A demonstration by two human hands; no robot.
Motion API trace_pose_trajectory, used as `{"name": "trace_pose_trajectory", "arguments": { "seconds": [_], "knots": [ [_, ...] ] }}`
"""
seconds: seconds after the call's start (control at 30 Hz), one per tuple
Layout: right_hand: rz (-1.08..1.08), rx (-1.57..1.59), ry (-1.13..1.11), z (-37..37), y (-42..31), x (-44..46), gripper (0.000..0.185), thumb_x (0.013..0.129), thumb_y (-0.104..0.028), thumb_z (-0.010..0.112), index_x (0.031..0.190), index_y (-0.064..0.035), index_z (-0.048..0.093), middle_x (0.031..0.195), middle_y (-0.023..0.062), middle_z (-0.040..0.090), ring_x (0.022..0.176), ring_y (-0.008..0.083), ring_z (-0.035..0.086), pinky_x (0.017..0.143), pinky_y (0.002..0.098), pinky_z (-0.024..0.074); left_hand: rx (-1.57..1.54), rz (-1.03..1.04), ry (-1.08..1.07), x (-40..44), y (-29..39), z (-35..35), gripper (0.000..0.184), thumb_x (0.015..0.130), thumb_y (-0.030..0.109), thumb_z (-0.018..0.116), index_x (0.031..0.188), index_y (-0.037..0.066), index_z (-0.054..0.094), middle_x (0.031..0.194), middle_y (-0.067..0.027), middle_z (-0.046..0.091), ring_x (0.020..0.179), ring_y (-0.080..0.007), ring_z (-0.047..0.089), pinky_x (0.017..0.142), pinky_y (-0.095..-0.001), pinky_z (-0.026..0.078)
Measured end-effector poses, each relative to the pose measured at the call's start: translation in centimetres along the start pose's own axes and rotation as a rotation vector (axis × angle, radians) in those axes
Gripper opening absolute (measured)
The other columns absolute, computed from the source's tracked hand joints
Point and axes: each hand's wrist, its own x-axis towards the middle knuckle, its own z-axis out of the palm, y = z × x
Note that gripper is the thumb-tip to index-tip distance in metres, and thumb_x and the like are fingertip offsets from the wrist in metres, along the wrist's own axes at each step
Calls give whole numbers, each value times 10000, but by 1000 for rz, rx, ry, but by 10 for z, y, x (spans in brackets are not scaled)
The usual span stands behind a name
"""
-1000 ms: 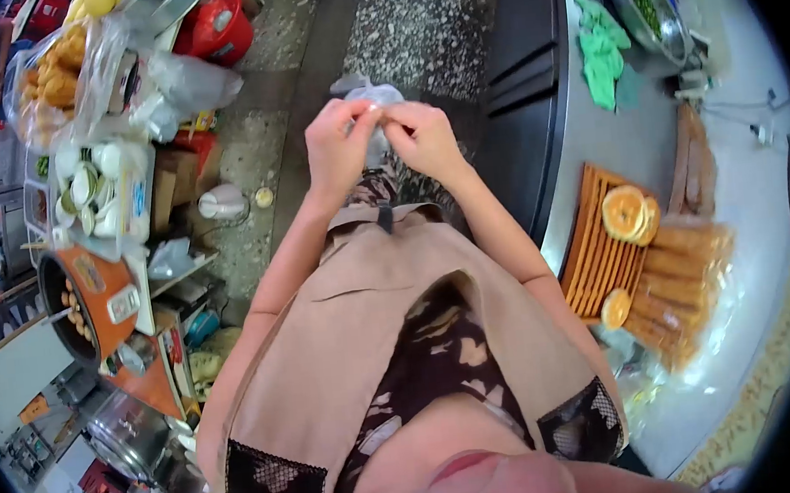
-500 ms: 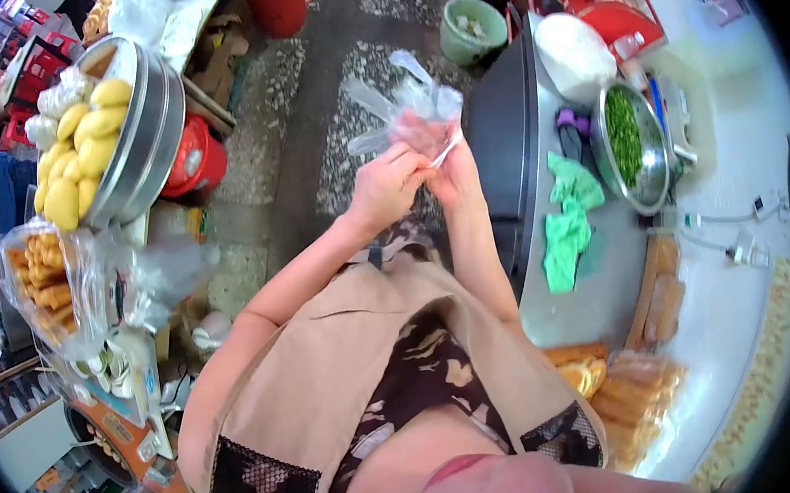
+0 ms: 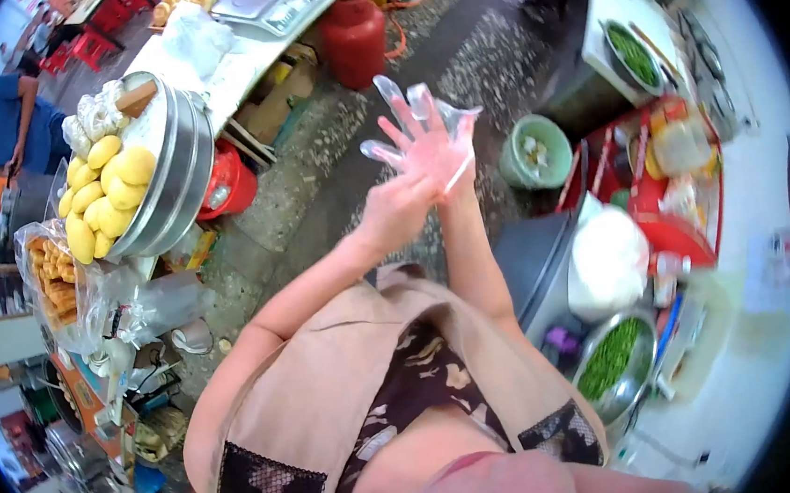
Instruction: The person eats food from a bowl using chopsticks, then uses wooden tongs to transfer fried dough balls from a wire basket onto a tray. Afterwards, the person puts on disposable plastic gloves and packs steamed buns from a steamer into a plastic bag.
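Note:
My right hand (image 3: 432, 152) is inside a clear disposable plastic glove (image 3: 421, 103), its fingers spread. Loose glove tips stick out past the fingertips. At the right wrist, my left hand (image 3: 399, 210) is bare and closed, pinching the glove's cuff. Both hands are held up in front of my beige apron (image 3: 329, 346), above the floor.
On the left, a steamer (image 3: 190, 161) holds yellow buns (image 3: 115, 210), beside bagged fried dough (image 3: 52, 276). A red bucket (image 3: 237, 180) and red gas cylinder (image 3: 352, 44) stand nearby. To the right are a green bucket (image 3: 535, 154), a white bag (image 3: 607, 256) and chopped greens (image 3: 612, 359).
My right hand has gone deeper into the glove and its fingers have spread. My left hand still grips the cuff. The view has shifted, so the right-hand counter sits lower in the picture.

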Motion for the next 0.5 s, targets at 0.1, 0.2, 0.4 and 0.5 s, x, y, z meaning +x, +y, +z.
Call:
{"name": "trace_pose_trajectory", "arguments": {
  "seconds": [0.1,0.2,0.4,0.5],
  "knots": [
    [72,-6,4,-18,-30,60,744,843,-681,211,1391,-186,306,1427,146,290,1300,380,247,1021,638,141,-20,-49,95,40,-46,11,85,736,92,653,785,76,585,715,-82,554,645,-242,580,566,-295,471],
    [109,-145,23,-26,-49,119,725,863,-646,235,1403,-163,276,1437,148,269,1297,387,263,1040,600,153,-168,-308,363,94,-115,-7,229,779,135,671,966,48,569,825,-61,545,723,-162,580,644,-254,467],
    [411,-122,45,-20,-60,230,711,858,-644,279,1382,-165,329,1399,113,353,1258,324,357,1028,558,228,-816,-663,239,196,-255,-60,214,894,198,550,903,9,650,738,5,619,705,-78,561,635,-220,441],
    [381,-319,44,-24,-85,278,591,888,-502,418,1338,-121,391,1353,97,414,1200,292,424,983,505,330,-754,-712,405,247,-293,-66,209,880,192,569,865,1,655,720,8,615,673,-72,547,611,-225,435]
  ]
}}
